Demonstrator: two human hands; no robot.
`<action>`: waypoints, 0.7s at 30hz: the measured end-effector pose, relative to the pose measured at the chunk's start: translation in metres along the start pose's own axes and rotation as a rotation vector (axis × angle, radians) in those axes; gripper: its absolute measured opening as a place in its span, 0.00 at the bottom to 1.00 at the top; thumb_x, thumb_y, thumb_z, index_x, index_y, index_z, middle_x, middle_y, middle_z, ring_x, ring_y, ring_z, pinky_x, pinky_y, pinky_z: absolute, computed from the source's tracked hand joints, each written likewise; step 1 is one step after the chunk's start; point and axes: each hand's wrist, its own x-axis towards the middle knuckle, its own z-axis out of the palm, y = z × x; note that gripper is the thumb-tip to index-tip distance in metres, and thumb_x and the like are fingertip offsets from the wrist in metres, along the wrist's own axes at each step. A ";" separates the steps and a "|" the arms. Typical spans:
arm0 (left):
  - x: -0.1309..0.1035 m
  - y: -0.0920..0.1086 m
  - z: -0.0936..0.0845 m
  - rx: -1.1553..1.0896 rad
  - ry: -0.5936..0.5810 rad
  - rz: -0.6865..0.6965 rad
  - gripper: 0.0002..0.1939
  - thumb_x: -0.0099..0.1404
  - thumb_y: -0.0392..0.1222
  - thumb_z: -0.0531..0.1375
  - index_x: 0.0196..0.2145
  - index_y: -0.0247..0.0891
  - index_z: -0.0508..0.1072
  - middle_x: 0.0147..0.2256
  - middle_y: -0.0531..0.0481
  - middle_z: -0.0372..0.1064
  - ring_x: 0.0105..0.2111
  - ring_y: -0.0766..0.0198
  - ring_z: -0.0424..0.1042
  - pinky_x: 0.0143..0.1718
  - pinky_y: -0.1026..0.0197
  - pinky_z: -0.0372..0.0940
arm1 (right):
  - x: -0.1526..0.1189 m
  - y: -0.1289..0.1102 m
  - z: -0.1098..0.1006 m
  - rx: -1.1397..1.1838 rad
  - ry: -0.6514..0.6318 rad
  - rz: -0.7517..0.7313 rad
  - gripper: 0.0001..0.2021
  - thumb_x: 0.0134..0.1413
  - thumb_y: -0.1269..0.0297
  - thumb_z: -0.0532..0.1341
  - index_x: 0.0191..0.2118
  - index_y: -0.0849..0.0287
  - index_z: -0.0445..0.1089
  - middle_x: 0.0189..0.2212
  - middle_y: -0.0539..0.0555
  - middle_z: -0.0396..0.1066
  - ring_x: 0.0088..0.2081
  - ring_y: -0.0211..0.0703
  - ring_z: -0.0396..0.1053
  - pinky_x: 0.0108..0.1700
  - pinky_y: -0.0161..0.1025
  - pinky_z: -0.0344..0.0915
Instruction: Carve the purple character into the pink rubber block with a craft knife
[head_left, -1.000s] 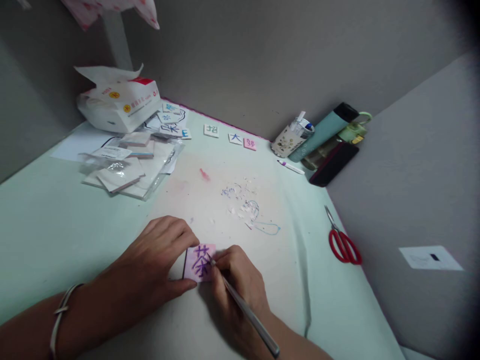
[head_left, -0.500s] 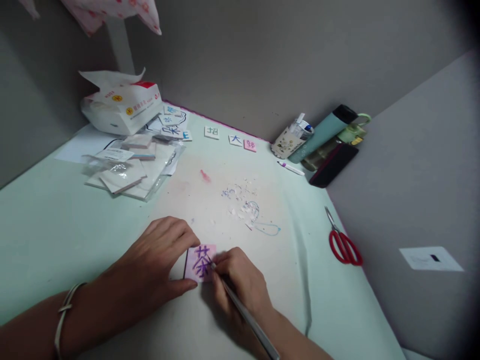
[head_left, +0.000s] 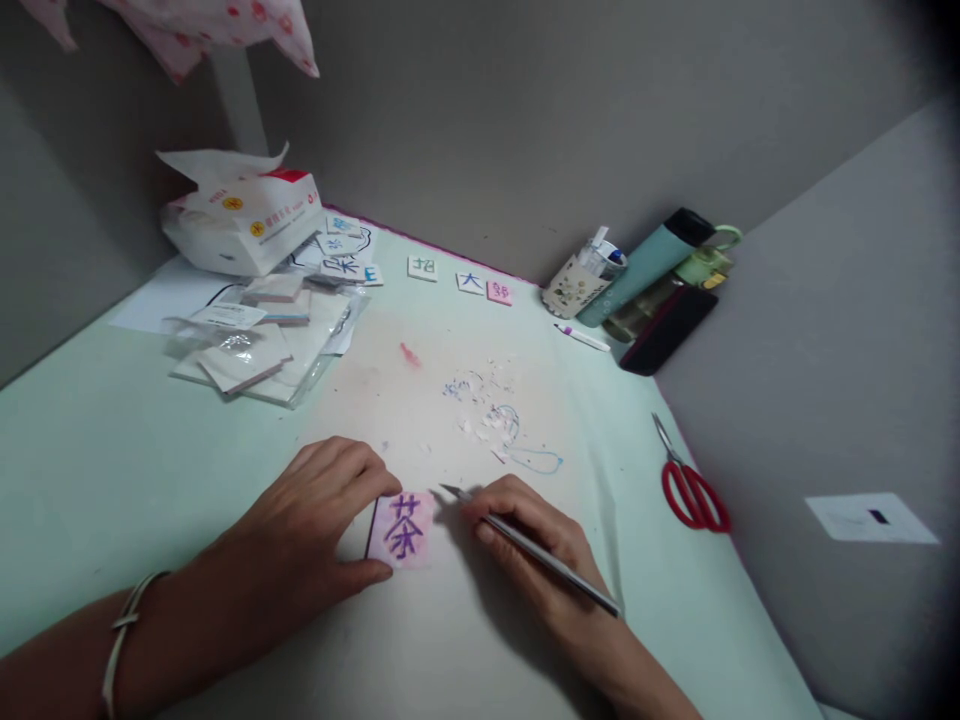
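Pink block (head_left: 403,530), marked with a purple character, lies on the near part of the worktop (head_left: 690,600), well in from its far edge. The left hand (head_left: 326,515) has its fingers pinching the block's left side; the right hand (head_left: 536,555) has its fingers gripping a craft knife (head_left: 555,565), tip just beside the block, apart. A loose one-sided pinch could let the block pivot; too hard a push might skid the blade into the left thumb.

The knife (head_left: 551,563) looks metal, the bag (head_left: 241,344) glossy plastic.
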 end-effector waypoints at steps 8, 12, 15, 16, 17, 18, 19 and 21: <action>-0.001 -0.001 0.002 0.000 0.021 0.019 0.19 0.63 0.42 0.71 0.49 0.46 0.71 0.46 0.50 0.71 0.48 0.50 0.69 0.49 0.51 0.61 | -0.013 0.001 -0.016 0.324 -0.297 0.075 0.20 0.71 0.67 0.55 0.64 0.48 0.67 0.52 0.60 0.71 0.48 0.48 0.76 0.53 0.53 0.75; -0.001 -0.002 0.002 0.016 0.029 0.031 0.19 0.63 0.41 0.71 0.49 0.46 0.71 0.46 0.49 0.71 0.48 0.50 0.69 0.50 0.52 0.61 | -0.023 0.016 -0.005 0.609 -0.203 0.191 0.16 0.68 0.59 0.61 0.59 0.49 0.73 0.42 0.56 0.74 0.35 0.44 0.76 0.38 0.45 0.77; -0.001 -0.005 0.002 0.028 0.016 0.059 0.21 0.63 0.42 0.71 0.51 0.46 0.69 0.47 0.49 0.71 0.50 0.50 0.68 0.51 0.51 0.61 | -0.027 0.019 0.008 0.442 -0.032 0.255 0.09 0.68 0.61 0.62 0.50 0.51 0.75 0.30 0.50 0.73 0.28 0.38 0.71 0.32 0.36 0.72; -0.001 -0.006 0.002 0.030 0.019 0.063 0.22 0.63 0.42 0.71 0.51 0.46 0.69 0.48 0.50 0.70 0.50 0.50 0.67 0.51 0.51 0.60 | -0.028 0.017 0.012 0.357 0.011 0.259 0.08 0.68 0.61 0.62 0.49 0.53 0.75 0.31 0.51 0.74 0.29 0.38 0.71 0.32 0.36 0.71; -0.001 -0.006 0.003 0.030 0.021 0.063 0.23 0.63 0.42 0.72 0.52 0.46 0.68 0.48 0.50 0.70 0.50 0.50 0.67 0.52 0.51 0.60 | -0.029 0.016 0.016 0.274 0.044 0.251 0.08 0.69 0.61 0.60 0.49 0.53 0.73 0.33 0.52 0.75 0.31 0.39 0.71 0.33 0.36 0.70; -0.001 -0.006 0.003 0.029 0.022 0.059 0.24 0.63 0.41 0.72 0.52 0.46 0.68 0.48 0.50 0.69 0.51 0.50 0.67 0.52 0.52 0.60 | -0.030 0.014 0.019 0.190 0.067 0.233 0.08 0.70 0.61 0.59 0.49 0.54 0.72 0.35 0.53 0.76 0.32 0.40 0.72 0.33 0.36 0.70; -0.002 -0.006 0.004 0.028 0.022 0.053 0.25 0.63 0.41 0.72 0.52 0.46 0.67 0.48 0.50 0.69 0.51 0.50 0.66 0.52 0.52 0.60 | -0.030 0.012 0.022 0.101 0.082 0.204 0.08 0.71 0.62 0.58 0.50 0.54 0.71 0.36 0.54 0.76 0.33 0.40 0.72 0.33 0.36 0.69; -0.002 -0.004 0.004 0.022 0.024 0.048 0.25 0.63 0.40 0.72 0.52 0.47 0.67 0.48 0.51 0.68 0.51 0.50 0.66 0.52 0.52 0.59 | -0.031 0.010 0.027 -0.084 0.102 0.109 0.08 0.71 0.65 0.55 0.49 0.54 0.71 0.36 0.53 0.75 0.32 0.39 0.72 0.32 0.35 0.68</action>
